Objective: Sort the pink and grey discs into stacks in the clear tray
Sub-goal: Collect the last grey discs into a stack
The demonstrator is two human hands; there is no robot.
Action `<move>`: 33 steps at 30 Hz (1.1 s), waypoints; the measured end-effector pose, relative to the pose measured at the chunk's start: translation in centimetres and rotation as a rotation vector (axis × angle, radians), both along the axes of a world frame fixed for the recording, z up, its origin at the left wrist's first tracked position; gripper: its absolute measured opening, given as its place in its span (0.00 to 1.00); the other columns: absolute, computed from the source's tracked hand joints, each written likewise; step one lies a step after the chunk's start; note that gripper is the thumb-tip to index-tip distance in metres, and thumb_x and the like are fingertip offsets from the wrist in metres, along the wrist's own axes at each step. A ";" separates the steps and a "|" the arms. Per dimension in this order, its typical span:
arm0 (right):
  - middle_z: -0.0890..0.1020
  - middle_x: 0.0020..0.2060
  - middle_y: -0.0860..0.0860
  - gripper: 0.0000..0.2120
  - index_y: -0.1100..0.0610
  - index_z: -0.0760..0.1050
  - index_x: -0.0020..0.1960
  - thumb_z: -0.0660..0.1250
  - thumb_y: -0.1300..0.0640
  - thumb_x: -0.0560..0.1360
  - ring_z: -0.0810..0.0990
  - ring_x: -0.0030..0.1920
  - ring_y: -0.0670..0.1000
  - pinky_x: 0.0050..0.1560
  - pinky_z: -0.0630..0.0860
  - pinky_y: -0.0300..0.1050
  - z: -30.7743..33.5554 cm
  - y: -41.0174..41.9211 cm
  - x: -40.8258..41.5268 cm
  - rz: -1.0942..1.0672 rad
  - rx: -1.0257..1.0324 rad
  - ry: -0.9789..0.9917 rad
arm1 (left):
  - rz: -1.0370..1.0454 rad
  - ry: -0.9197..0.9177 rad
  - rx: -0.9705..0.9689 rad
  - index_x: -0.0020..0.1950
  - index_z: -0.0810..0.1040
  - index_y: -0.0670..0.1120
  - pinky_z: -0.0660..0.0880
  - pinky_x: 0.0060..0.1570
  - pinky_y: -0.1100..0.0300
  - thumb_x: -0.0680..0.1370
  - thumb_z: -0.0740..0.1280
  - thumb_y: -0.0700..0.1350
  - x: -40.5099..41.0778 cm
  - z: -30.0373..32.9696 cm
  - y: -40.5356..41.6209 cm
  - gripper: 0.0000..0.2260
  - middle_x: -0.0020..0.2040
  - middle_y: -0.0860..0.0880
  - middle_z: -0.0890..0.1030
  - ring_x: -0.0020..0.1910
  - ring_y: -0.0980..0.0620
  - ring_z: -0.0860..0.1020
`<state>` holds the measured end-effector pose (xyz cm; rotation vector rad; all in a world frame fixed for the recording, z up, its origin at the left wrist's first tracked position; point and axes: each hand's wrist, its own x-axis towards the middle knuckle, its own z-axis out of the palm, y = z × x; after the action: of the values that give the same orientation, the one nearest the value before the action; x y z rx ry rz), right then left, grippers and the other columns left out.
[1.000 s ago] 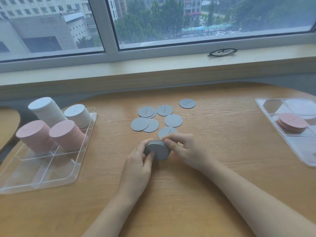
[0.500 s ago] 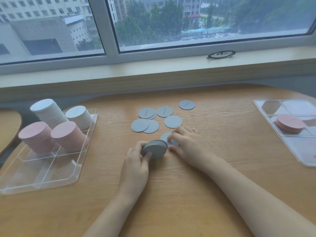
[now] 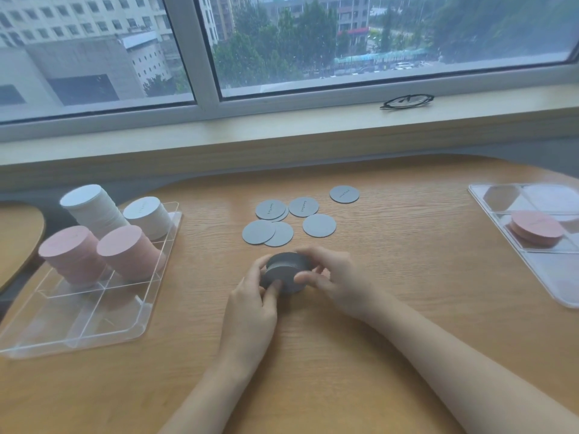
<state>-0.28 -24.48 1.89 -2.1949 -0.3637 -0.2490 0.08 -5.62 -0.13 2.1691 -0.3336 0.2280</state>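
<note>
Wooden tabletop (image 3: 391, 308) at frame centre: left hand (image 3: 250, 305) and right hand (image 3: 338, 277) both pinch a tilted grey stack (image 3: 286, 272). Uneven squeeze could spill discs before reaching the clear tray (image 3: 40, 343) at lower left.

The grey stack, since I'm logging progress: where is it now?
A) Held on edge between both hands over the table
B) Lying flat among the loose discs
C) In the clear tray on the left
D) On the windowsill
A: the grey stack stands tilted on edge, gripped by the left hand and right hand, near the loose grey discs, outside the clear tray.
</note>
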 end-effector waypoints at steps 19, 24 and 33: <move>0.75 0.59 0.50 0.17 0.55 0.68 0.67 0.64 0.58 0.79 0.72 0.60 0.49 0.63 0.68 0.46 -0.8 0.3 0.1 -0.019 -0.187 -0.072 | -0.040 -0.071 0.371 0.80 0.60 0.45 0.57 0.68 0.57 0.83 0.62 0.52 -0.1 -0.5 -1.2 0.28 0.71 0.48 0.72 0.71 0.53 0.62; 0.74 0.66 0.47 0.23 0.49 0.62 0.73 0.62 0.60 0.79 0.72 0.65 0.48 0.66 0.69 0.46 -0.5 0.2 -0.1 0.009 -0.120 0.013 | -0.058 -0.096 0.341 0.77 0.64 0.51 0.53 0.65 0.65 0.82 0.64 0.49 0.0 -0.4 -1.1 0.23 0.70 0.54 0.72 0.72 0.55 0.65; 0.74 0.52 0.46 0.12 0.56 0.71 0.59 0.63 0.65 0.77 0.73 0.51 0.48 0.54 0.72 0.47 -0.6 -0.4 0.4 -0.011 -0.129 -0.052 | -0.087 -0.087 0.344 0.81 0.59 0.50 0.56 0.75 0.55 0.84 0.62 0.50 0.9 -0.4 -1.0 0.26 0.77 0.56 0.65 0.77 0.56 0.58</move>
<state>0.10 -24.91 1.32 -2.3215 -0.4070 -0.2960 0.96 -6.59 -0.57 2.4804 -0.5487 0.2296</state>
